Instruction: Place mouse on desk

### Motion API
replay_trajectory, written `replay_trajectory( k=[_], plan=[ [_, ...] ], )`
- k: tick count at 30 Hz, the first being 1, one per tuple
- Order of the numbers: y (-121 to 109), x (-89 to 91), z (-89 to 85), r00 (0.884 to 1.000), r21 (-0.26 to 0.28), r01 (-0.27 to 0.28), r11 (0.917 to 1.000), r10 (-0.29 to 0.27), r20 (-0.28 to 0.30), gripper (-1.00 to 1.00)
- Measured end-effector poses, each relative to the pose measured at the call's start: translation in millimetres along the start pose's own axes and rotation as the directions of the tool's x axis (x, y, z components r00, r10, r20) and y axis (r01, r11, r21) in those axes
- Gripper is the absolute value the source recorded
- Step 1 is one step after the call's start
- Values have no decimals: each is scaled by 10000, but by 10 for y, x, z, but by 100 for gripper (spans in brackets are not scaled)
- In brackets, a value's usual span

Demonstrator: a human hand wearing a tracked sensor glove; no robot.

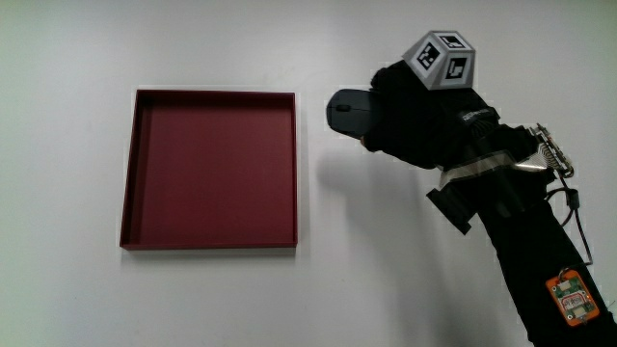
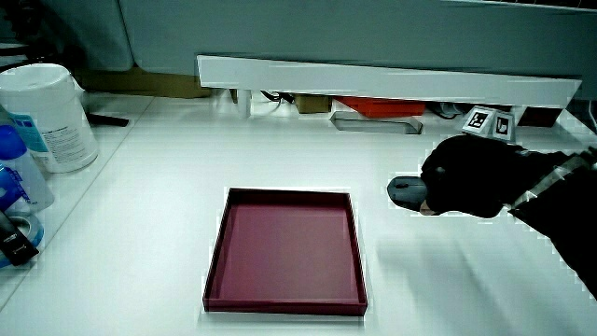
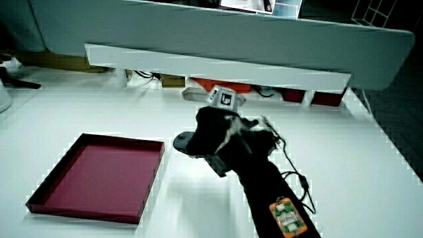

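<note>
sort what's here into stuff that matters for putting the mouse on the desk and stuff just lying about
Part of the job:
- mouse, beside the tray
- hand, closed on the mouse
- desk

Just lying about:
- red tray, nothing in it
- white tub at the desk's edge

Tray [image 1: 210,170]: on my table [image 1: 77,48], mid-surface.
Mouse [image 1: 349,111]: beside the tray's corner, under my hand [image 1: 410,114].
Canister [image 2: 48,117]: at the table's edge.

Empty dark red tray [image 1: 212,169] on white table [image 1: 405,289], white wipes canister [image 2: 47,117] near table's edge
</note>
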Motion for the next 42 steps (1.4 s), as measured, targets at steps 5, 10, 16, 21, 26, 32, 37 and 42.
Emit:
replay_trajectory(
  k=[5, 10, 16, 21, 26, 32, 37, 42],
  plan=[
    [65, 312, -118, 9969, -11, 741, 9972, -742, -273, 0],
    [132, 568, -231, 9899, -142, 1325, 9911, -1331, -496, 0],
    [207, 774, -419, 9823, -333, 1730, 9844, -1749, -664, 0],
    [267, 867, -544, 9771, -581, 1985, 9784, -2022, -660, 0],
    [279, 913, -614, 9762, -716, 1953, 9781, -2009, -814, 0],
    [297, 1008, -699, 9695, -791, 2147, 9735, -2223, -1037, 0],
    [296, 1026, -696, 9673, -810, 2218, 9717, -2298, -1073, -17],
    [285, 1035, -700, 9674, -893, 2153, 9725, -2249, -1162, -44]
  ],
)
